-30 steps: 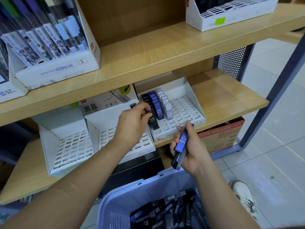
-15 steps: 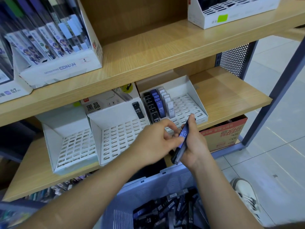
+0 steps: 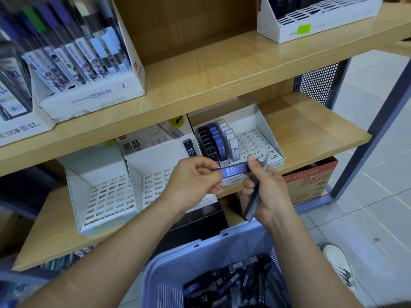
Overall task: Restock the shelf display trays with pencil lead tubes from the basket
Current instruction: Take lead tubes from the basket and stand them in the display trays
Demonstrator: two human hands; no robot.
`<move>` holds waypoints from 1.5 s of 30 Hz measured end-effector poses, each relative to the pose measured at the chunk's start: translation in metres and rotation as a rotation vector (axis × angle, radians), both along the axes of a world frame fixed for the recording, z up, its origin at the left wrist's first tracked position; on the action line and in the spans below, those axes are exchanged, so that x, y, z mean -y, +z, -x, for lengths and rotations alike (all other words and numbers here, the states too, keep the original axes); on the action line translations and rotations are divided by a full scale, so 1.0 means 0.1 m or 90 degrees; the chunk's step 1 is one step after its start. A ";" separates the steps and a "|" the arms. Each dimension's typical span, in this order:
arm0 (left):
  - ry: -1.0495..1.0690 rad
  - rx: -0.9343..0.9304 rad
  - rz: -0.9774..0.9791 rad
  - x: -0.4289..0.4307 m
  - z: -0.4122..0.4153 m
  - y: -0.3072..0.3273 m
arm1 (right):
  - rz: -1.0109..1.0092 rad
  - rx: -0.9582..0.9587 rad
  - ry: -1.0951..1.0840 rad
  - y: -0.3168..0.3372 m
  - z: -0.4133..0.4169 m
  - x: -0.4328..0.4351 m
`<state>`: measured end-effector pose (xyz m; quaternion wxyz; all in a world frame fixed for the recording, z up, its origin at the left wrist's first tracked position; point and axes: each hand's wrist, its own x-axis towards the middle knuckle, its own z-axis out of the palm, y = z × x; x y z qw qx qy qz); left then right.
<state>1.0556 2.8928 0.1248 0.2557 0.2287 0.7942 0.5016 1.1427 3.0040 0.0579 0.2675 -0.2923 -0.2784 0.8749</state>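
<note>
Your left hand (image 3: 193,178) pinches one end of a blue lead tube (image 3: 233,171), held level at the centre of the frame with its other end against your right thumb. Your right hand (image 3: 271,192) grasps a bundle of dark tubes (image 3: 254,198) angled down toward the basket (image 3: 200,250) at the bottom of the frame, which holds more tubes. Just behind your hands, the right tray (image 3: 270,127) on the lower shelf (image 3: 311,130) carries black, blue and white rows.

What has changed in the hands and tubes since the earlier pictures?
The left hand left the right tray, came back to the right hand and now pinches the blue tube, turned sideways there. The right hand still grips the other tubes; the basket stayed.
</note>
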 end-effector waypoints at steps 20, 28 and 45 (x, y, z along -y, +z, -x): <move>0.210 -0.191 -0.005 0.47 0.81 -0.11 | 0.269 0.034 -0.032 -0.22 0.06 0.10; 0.144 -0.426 0.033 0.40 0.77 -0.25 | 0.364 -0.058 -0.041 -0.10 0.14 0.13; 0.070 -0.645 0.138 0.11 1.15 -0.31 | 0.234 -0.058 0.082 -0.10 0.14 0.19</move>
